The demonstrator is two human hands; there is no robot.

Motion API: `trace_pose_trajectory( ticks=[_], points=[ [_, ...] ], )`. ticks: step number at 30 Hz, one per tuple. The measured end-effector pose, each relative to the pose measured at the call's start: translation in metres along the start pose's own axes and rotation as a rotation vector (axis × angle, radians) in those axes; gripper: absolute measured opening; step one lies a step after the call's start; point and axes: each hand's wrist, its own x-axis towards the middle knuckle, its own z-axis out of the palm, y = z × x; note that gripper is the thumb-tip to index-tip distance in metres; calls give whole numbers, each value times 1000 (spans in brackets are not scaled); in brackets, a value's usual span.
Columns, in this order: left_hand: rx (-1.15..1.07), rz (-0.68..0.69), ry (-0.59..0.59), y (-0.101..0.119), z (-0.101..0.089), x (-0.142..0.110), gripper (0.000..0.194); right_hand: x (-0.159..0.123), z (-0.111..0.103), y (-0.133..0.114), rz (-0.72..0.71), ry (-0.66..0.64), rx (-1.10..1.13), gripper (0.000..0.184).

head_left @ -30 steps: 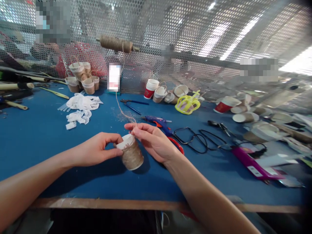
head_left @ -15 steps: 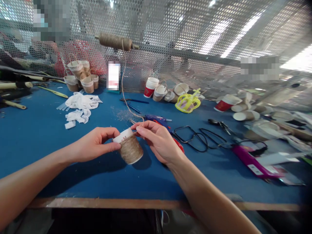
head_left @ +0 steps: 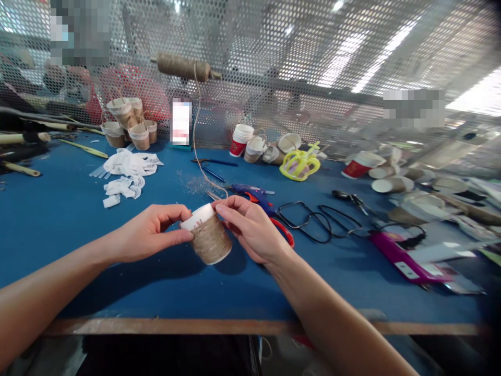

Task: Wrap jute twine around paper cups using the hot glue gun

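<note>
In the head view, the left hand (head_left: pixel 152 232) holds a paper cup (head_left: pixel 213 239) by its rim, thumb on the near side and fingers at the far side. The cup is tilted over the blue bench (head_left: pixel 164 297), its white mouth toward the upper left and its base toward the lower right; whether the base touches the surface is hard to tell. Brown twine covers the cup's body, leaving a pale band with reddish marks below the rim. The right hand (head_left: pixel 254 227) pinches the loose strand (head_left: pixel 200 96) between thumb and fingers beside the rim. That strand slopes up to a spool (head_left: pixel 183 67) in front of the perforated screen (head_left: pixel 332 68). Just beyond the right hand lies a blue glue gun (head_left: pixel 250 191). White lace (head_left: pixel 127 163) is heaped to the left, with small wrapped cups (head_left: pixel 139 134) behind it. A yellow crown-shaped piece (head_left: pixel 299 168) sits farther back on the right.
</note>
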Motion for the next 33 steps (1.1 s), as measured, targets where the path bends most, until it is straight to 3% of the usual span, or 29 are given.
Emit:
trace_pose_trajectory(
  ticks=[5,12,21,26,33],
  points=[
    [-7,16,19,2,0,0,8,1,1,3,-12,-28,-32,22],
    [-24,21,23,0,0,0,7,-2,5,6,-99,-2,-269,22],
    [53,-24,-35,-1,-1,2,16,-5,4,9,-377,32,-564,15],
    [54,-55,12,-1,9,4,20,-9,8,15,-551,23,-728,9],
    [12,-108,81,-4,20,5,15,-10,11,16,-604,-9,-833,8]
  ],
)
